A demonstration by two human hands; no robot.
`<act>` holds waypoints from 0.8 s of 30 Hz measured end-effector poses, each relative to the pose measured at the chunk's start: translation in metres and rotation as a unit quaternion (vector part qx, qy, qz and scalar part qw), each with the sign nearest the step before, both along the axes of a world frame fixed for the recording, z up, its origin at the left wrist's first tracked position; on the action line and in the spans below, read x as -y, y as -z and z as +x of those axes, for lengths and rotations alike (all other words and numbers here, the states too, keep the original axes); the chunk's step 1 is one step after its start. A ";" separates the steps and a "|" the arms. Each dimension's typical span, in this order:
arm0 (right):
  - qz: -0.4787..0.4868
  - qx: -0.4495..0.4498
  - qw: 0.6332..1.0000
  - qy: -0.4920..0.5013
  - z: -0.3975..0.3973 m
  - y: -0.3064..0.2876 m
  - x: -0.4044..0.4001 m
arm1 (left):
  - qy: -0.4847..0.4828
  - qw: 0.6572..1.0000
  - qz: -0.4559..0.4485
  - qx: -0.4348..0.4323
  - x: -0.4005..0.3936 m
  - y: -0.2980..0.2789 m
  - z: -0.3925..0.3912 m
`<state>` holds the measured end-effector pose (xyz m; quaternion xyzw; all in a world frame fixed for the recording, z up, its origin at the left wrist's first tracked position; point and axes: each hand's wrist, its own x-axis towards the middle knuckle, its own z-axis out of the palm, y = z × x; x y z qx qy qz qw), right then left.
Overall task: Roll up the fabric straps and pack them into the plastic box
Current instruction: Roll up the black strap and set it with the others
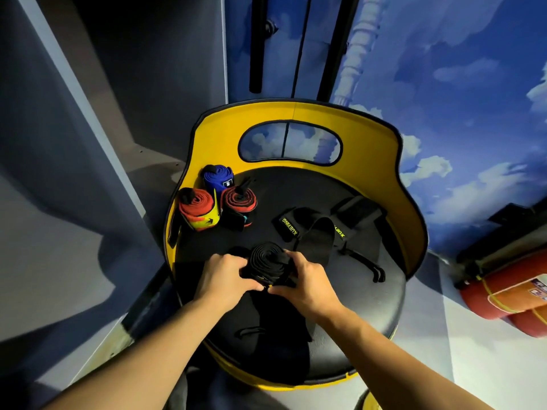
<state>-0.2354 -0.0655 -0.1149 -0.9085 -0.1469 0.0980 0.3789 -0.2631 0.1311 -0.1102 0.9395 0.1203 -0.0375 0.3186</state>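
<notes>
A black fabric strap roll sits at the front middle of a round black seat. My left hand grips its left side and my right hand pinches its right side and loose end. The unrolled tail of the black strap runs toward me over the seat. Behind the roll lie unrolled black straps with yellow lettering. At the back left stand three finished rolls: a blue roll, a red and yellow roll and a red and black roll. No plastic box is in view.
The seat has a yellow curved backrest with an oval cut-out. A grey wall or cabinet stands on the left. A blue wall painted with clouds is on the right. Red cylinders lie on the floor at the right edge.
</notes>
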 end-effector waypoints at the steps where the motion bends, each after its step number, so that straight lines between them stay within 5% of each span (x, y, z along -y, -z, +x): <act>1: -0.006 0.006 1.000 0.001 0.000 0.000 -0.001 | -0.001 1.000 0.004 -0.001 0.001 -0.001 0.000; 10: -0.027 0.016 0.999 0.016 0.001 -0.005 -0.004 | 0.043 0.999 0.015 0.014 -0.005 -0.003 0.006; 16: 0.023 -0.038 0.998 0.050 -0.005 -0.004 0.006 | -0.051 0.994 -0.095 0.015 -0.004 -0.001 -0.001; 24: 0.070 -0.052 0.996 0.026 0.008 -0.001 0.014 | 0.007 0.974 -0.221 -0.044 -0.001 0.009 -0.002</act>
